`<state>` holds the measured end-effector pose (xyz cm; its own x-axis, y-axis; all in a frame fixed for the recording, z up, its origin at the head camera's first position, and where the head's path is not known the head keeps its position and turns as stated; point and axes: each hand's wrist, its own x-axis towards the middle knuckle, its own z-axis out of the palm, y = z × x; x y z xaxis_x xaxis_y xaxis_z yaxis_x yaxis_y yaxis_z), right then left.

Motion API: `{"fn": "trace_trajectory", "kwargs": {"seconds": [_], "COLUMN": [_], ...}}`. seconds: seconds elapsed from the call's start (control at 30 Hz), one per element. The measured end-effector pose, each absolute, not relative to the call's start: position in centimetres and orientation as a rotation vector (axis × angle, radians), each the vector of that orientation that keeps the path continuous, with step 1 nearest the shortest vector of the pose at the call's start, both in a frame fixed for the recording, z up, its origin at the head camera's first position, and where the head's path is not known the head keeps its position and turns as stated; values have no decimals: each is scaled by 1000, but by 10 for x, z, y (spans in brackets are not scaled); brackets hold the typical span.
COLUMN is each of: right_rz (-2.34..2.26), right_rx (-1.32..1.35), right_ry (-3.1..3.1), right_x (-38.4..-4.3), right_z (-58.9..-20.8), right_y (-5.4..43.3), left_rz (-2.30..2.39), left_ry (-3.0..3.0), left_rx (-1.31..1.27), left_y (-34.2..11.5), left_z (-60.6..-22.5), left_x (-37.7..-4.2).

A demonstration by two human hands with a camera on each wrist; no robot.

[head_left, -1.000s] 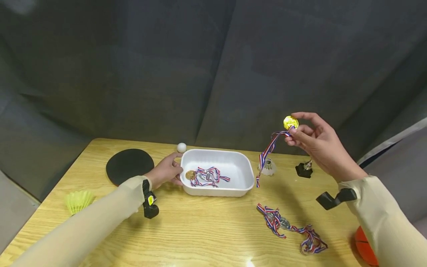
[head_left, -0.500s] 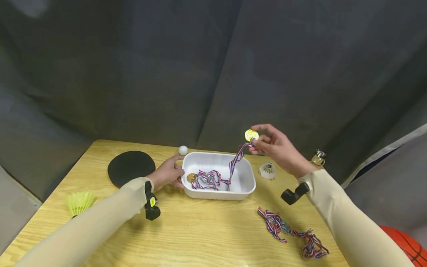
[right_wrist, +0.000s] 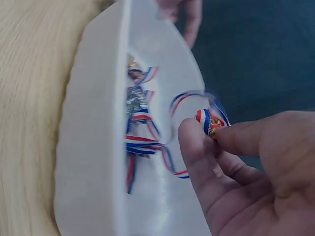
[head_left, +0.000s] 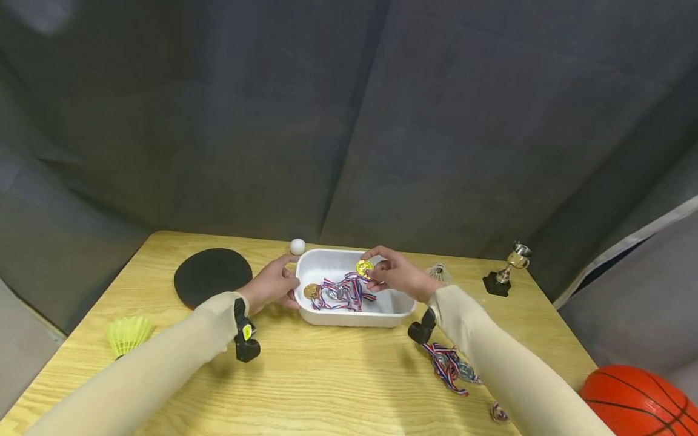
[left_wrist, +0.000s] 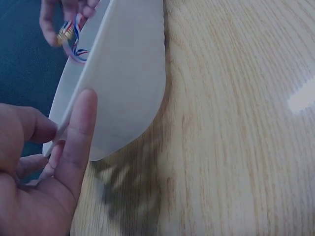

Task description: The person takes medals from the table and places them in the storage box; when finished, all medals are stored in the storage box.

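Note:
My right hand (head_left: 395, 274) pinches a shiny gold medal (head_left: 364, 268) by its edge, over the white plastic tub (head_left: 392, 320). Its red, white and blue ribbon trails down into the tub, as the right wrist view also shows. Inside lie a duller gold medal (head_left: 311, 291) and a silver medal (right_wrist: 136, 101) with tangled striped ribbons. My left hand (head_left: 271, 283) grips the tub's left end; in the left wrist view its thumb and fingers (left_wrist: 81, 123) straddle the rim. More silver medals (head_left: 465, 370) with ribbons lie on the table, partly hidden under my right forearm.
A black table tennis bat (head_left: 212, 277) and a yellow shuttlecock (head_left: 129, 334) lie on the left. A white ball (head_left: 297, 246) sits behind the tub. To the right are a white shuttlecock (head_left: 438, 272), a small trophy (head_left: 508, 270) and an orange basketball (head_left: 638, 399).
My right hand has carried the gold medal leftward and down, from above the right side of the table to over the tub. The left hand keeps its grip on the tub.

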<state>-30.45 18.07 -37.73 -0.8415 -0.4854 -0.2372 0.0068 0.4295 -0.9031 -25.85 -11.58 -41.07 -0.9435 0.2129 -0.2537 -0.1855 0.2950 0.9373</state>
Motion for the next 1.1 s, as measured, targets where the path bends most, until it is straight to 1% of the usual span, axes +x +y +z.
{"fn": "trace_trajectory", "kwargs": {"seconds": [0.23, 0.57, 0.77, 1.1], "right_rz": [-1289, -1146, -1024, -819], "right_rx": [-290, -307, -340, -544], "right_ry": [2231, 2319, 2447, 2579], "right_x": [-315, -318, -316, -322], "right_z": [-405, -420, -420, -428], "right_y": [162, 153, 151, 152], "left_rz": [1716, 1746, 1736, 1750], "left_ry": [2217, 2198, 2205, 2205], "left_rx": [17, 36, 21, 36], "left_y": [-117, -117, -116, -117], "left_z": [-411, -414, -415, -416], "left_x": [-258, -259, -259, -258]}}
